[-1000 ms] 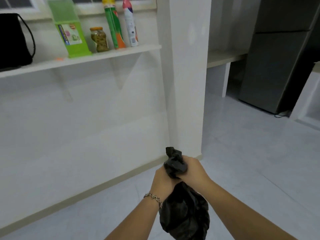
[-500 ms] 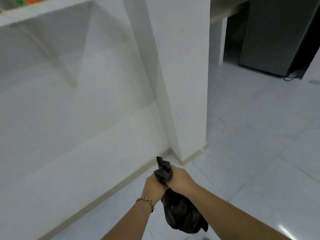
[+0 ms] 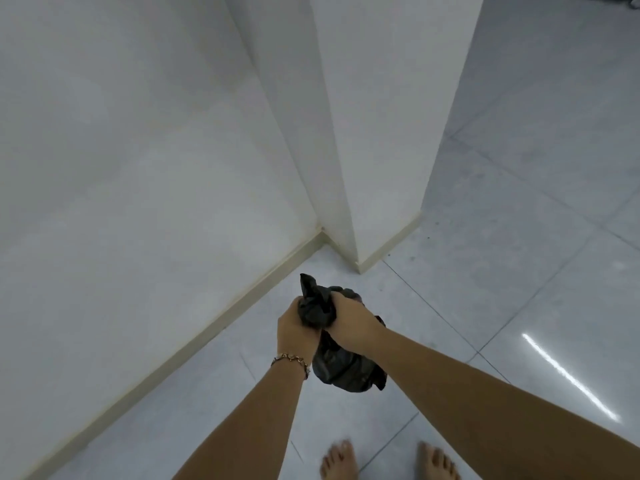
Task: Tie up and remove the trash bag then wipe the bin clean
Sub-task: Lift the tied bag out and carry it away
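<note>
Nearest, bare feet [image 3: 388, 460] on tiled floor [image 3: 519, 289]. Above, left hand [image 3: 294, 329] and right hand [image 3: 349, 322] both clenched on gathered neck of black trash bag [image 3: 343, 365], hanging mid-air. Best: cinch knot tight before setting down. Farther, white pillar [image 3: 377, 133]; bin unseen.
</note>
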Demonstrator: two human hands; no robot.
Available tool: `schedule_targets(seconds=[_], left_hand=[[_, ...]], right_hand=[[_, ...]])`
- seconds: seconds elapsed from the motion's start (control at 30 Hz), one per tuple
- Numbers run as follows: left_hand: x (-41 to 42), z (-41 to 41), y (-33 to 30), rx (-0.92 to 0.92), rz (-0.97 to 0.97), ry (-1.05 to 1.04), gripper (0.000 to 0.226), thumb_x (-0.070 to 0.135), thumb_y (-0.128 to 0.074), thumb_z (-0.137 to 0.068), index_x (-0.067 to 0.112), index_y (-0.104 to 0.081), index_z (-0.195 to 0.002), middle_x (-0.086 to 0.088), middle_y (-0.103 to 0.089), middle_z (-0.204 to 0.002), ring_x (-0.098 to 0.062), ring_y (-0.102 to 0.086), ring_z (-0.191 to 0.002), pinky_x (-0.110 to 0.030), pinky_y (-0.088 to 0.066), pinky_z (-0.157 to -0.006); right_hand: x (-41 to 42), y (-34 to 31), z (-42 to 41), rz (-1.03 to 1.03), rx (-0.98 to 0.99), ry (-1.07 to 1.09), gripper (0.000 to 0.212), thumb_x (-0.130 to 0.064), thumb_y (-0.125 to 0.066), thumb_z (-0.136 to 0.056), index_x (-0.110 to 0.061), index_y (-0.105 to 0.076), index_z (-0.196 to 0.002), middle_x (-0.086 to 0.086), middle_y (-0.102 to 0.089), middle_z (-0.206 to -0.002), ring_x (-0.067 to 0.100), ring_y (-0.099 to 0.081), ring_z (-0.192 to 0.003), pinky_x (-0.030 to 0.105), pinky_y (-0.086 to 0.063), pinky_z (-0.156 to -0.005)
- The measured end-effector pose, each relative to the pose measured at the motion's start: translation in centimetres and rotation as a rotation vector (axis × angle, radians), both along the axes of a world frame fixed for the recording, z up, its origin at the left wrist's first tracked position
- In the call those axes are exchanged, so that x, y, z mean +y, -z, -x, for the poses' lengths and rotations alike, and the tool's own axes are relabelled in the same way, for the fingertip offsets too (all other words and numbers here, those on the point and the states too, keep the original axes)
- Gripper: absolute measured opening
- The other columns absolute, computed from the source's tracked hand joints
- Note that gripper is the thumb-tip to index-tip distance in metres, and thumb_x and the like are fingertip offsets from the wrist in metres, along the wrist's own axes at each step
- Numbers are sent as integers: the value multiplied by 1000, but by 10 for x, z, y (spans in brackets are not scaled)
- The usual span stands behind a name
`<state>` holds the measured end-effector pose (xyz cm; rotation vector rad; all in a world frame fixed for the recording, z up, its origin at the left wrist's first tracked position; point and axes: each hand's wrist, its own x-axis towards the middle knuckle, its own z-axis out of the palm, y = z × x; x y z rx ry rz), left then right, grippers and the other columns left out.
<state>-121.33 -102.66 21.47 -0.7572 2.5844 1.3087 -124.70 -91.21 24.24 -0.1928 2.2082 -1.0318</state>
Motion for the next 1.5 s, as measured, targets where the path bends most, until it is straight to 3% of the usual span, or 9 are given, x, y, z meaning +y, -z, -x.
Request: schedule_targets(seconds=[0.1,0.23,0.43,0.57,0.7,0.8,1.1,1.33,1.5], left_hand=[[-13,32,51,15,-17,-27,32,-8,-59,-78,9,-63,-105,7,-64,-80,-8,-55,-68,-24,-45,-66],[-31,65,103,23,47,-79,22,-5,-60,-80,-1,-62,-102,-12,-65,-84,-10,-52,-63,-12,-42,-64],[-46,104,155,-31,10,53,30,-3,-56,-83,1,-59,-113,-18,-67,-104,-34,-62,-98,-27,-43,-73],[-47,114,175,-15,-78,101,47,-5,-60,-81,10,-50,-125,-13,-65,-112,-29,-62,-103,-30,-48,-83],[-54,109,174,-19,-97,146,77,0,-74,-70,16,-37,-135,-8,-60,-120,-24,-59,-107,-39,-49,-92],[-63,103,167,-145,-108,144,106,9,-85,-62,16,-20,-145,-9,-50,-135,-25,-52,-119,-38,-45,-97],[-20,99,72,112,411,571,121,61,-72,-64,16,2,-149,-5,-13,-158,-22,-17,-143,-52,-14,-112],[93,131,-78,318,529,964,110,74,-46,-73,30,33,-135,7,23,-152,-9,10,-144,-40,5,-114],[178,82,-168,274,621,1201,110,86,-26,-70,18,20,-145,1,23,-155,-15,15,-144,-44,4,-115]], right_hand=[[-23,51,32,-12,39,3,9,-13,-45,-96,-14,-51,-89,8,-54,-86,22,-49,-84,30,-42,-79],[-48,103,68,39,60,33,23,-13,-46,-95,-4,-54,-115,14,-62,-107,28,-58,-98,34,-47,-86],[-56,154,88,158,19,159,26,-21,-47,-97,-7,-52,-118,10,-63,-104,21,-56,-89,32,-47,-82],[-50,168,88,265,-37,259,35,-13,-53,-94,-7,-45,-127,1,-56,-97,14,-53,-86,5,-41,-62],[-44,162,89,302,-105,309,68,2,-55,-85,-7,-23,-144,17,-55,-118,7,-54,-86,1,-42,-51],[-38,147,91,302,-152,317,78,1,-47,-86,-17,-8,-151,10,-49,-133,15,-52,-99,7,-41,-68],[14,64,72,165,-8,218,74,-7,-45,-93,-17,-1,-151,4,-10,-160,20,-14,-146,27,-19,-113],[147,-70,53,-44,266,370,68,-29,-45,-98,-17,-3,-151,1,-4,-161,13,-8,-146,28,-7,-117],[260,-177,-42,-344,297,653,69,-43,-39,-98,-22,-2,-151,-3,-1,-161,18,-4,-148,46,-16,-118]])
